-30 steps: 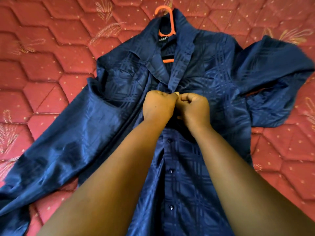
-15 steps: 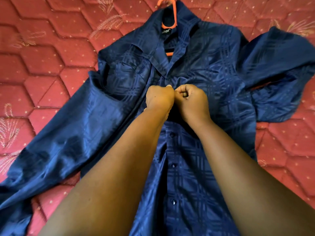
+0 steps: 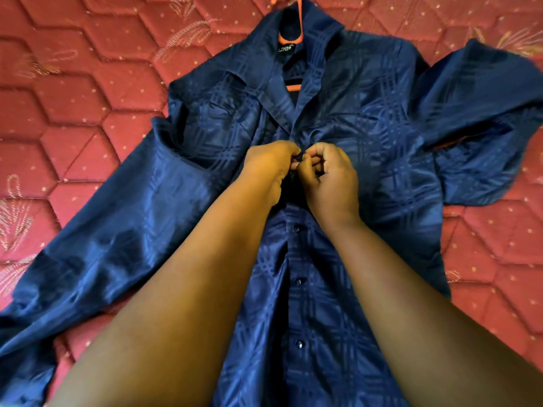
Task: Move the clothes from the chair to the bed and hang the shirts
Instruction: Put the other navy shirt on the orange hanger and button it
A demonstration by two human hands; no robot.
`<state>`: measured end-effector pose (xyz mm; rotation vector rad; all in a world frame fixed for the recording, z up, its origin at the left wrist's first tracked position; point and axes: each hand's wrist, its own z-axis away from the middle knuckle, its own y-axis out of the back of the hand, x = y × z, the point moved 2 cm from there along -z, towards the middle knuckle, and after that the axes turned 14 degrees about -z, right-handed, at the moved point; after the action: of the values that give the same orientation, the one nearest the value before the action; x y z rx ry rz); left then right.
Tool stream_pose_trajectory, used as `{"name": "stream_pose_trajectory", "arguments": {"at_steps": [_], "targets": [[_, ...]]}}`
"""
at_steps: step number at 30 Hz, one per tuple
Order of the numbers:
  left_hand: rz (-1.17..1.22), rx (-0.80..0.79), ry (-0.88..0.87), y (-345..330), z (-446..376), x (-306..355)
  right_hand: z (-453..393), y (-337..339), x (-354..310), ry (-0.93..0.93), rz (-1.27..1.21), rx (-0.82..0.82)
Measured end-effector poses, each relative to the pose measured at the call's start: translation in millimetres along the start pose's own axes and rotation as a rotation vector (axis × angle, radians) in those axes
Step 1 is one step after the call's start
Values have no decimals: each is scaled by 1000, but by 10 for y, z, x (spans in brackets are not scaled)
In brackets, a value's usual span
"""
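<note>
A navy shirt (image 3: pixel 367 136) lay front-up on the red quilted bed (image 3: pixel 73 92), an orange hanger (image 3: pixel 293 39) inside its collar. The left hand (image 3: pixel 269 168) and right hand (image 3: pixel 332 174), fingers curled, pinched the shirt's placket at chest height; both forearms covered parts of the lower front, where buttons (image 3: pixel 297 281) were fastened.

Most of the orange hanger (image 3: pixel 293 39) is lying hidden inside the navy shirt (image 3: pixel 367 136); its hook is running off the far edge. The left hand (image 3: pixel 269 168) and right hand (image 3: pixel 330 177) are covering the shirt's front edges where they are meeting, so what the fingertips are pinching cannot be told. The near hem and the near-left sleeve end are getting cut off. The collar label (image 3: pixel 286 49) is reading too small.
</note>
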<state>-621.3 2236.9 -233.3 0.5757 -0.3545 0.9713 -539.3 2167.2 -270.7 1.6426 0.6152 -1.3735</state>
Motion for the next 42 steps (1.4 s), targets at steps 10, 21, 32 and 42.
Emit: {"name": "stream_pose_trajectory", "arguments": {"at_steps": [10,21,32,42], "targets": [[21,41,27,-170,-49,25,-267,65,-252,-296,-42,-82],[-55,99,-73,-217,-151,-58,-219,91,-250,-492,-270,-108],[58,20,-173,-101,-114,-167,-175,86,-221,-513,-362,-53],[128,-42,-193,-93,-56,-203,-187,94,-163,-530,-269,-7]]}}
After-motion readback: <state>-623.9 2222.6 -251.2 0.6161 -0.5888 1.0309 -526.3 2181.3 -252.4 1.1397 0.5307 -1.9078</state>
